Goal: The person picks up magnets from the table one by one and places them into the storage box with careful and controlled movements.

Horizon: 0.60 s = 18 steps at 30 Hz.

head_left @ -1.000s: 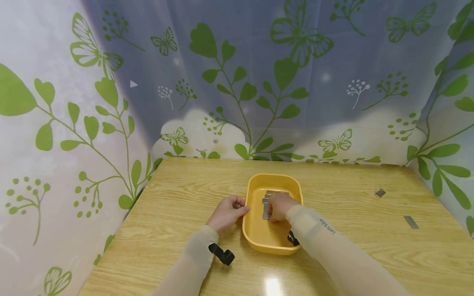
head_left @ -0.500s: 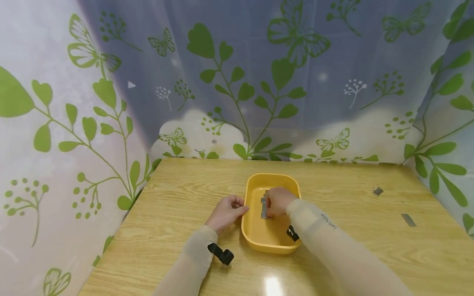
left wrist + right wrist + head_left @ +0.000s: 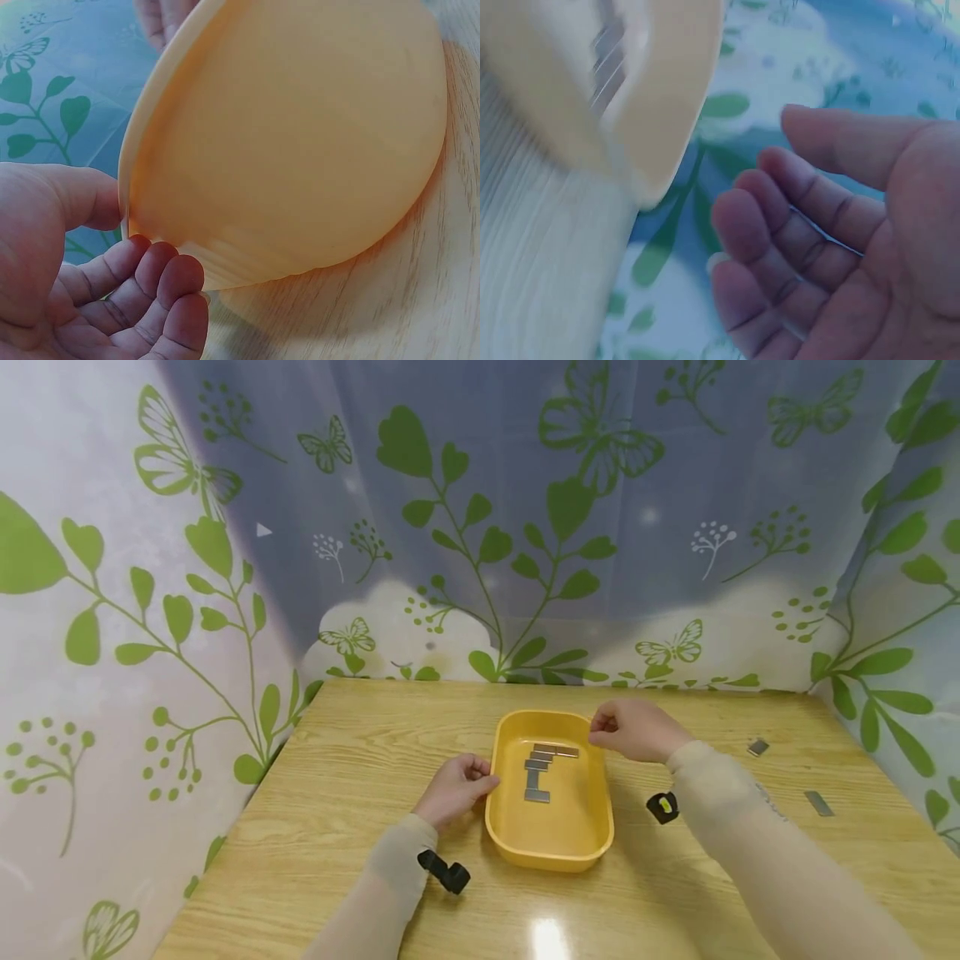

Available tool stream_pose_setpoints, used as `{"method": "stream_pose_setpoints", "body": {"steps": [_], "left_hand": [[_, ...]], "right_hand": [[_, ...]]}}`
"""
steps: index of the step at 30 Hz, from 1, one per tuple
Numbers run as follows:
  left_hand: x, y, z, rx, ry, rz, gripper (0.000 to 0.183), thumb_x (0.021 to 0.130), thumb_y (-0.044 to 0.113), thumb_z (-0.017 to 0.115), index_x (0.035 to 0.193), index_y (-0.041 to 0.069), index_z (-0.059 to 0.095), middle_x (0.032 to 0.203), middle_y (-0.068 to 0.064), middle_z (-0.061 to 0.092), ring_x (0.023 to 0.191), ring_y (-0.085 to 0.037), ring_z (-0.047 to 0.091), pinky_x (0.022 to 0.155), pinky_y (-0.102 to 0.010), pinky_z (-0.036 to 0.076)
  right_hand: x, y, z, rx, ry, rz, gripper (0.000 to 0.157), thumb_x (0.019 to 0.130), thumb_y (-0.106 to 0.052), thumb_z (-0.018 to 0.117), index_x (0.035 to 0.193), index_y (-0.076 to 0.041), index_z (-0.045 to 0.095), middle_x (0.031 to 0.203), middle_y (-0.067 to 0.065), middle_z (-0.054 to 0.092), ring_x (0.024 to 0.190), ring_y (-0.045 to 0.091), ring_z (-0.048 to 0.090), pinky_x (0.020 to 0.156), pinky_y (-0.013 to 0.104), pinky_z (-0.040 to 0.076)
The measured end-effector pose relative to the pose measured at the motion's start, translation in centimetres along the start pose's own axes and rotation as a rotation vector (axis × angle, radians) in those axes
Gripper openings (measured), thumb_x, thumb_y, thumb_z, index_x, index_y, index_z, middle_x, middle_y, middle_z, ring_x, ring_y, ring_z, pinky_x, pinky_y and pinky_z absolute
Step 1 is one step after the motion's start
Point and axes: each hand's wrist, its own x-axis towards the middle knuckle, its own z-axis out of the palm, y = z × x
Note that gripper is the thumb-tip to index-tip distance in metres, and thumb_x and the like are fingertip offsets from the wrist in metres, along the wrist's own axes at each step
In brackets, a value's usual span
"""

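Note:
A yellow plastic tray [image 3: 550,862] stands on the table. On its floor lie several flat grey metal pieces [image 3: 537,781], laid in a bent line. My left hand [image 3: 454,791] pinches the tray's left rim; the left wrist view shows the thumb on one side of the wall and the fingertips [image 3: 182,276] on the other. Over the far right corner of the tray hovers my right hand [image 3: 639,729]. Its fingers are loosely bent and hold nothing, as the right wrist view shows, with the thumb [image 3: 840,142] apart from the fingertips.
Two more small grey metal pieces lie on the wooden table [image 3: 360,735] at the right: one farther back [image 3: 758,747], one nearer [image 3: 819,803]. A leaf-patterned curtain [image 3: 480,527] hangs behind the table and along both sides.
My right hand has lifted out of the tray and moved right and away from me, uncovering the metal pieces. The left hand stays at the rim.

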Motion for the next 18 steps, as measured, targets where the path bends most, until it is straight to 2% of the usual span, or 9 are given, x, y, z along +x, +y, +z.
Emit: {"method": "stream_pose_setpoints", "body": {"steps": [5,12,18], "left_hand": [[0.0,0.0,0.2,-0.001,-0.004,-0.010,0.020,0.089,0.018,0.069,0.101,0.004,0.060,0.090,-0.008,0.057,0.078,-0.018,0.054,0.067,-0.028,0.048],[0.1,0.0,0.2,0.015,-0.002,-0.013,0.020,0.090,0.018,0.069,0.101,0.004,0.060,0.091,-0.008,0.058,0.078,-0.018,0.054,0.066,-0.027,0.048],[0.0,0.1,0.1,0.003,-0.004,-0.011,0.021,0.089,0.018,0.069,0.101,0.003,0.060,0.090,-0.008,0.057,0.078,-0.018,0.053,0.067,-0.029,0.048]], "right_hand": [[-2.8,4.3,-1.2,0.035,0.078,0.091,0.022,0.095,-0.029,0.062,0.102,-0.009,0.066,0.093,0.003,0.064,0.082,0.018,0.058,0.073,0.040,0.048],[-7.3,10.6,-2.4,0.015,0.192,0.201,0.051,0.096,-0.047,0.055,0.115,0.000,0.060,0.103,0.011,0.064,0.094,0.029,0.060,0.076,0.046,0.048],[-11.3,14.9,-3.2,0.023,0.251,0.284,0.063,0.096,-0.049,0.051,0.124,0.008,0.052,0.113,0.026,0.059,0.101,0.040,0.056,0.077,0.051,0.047]]}}
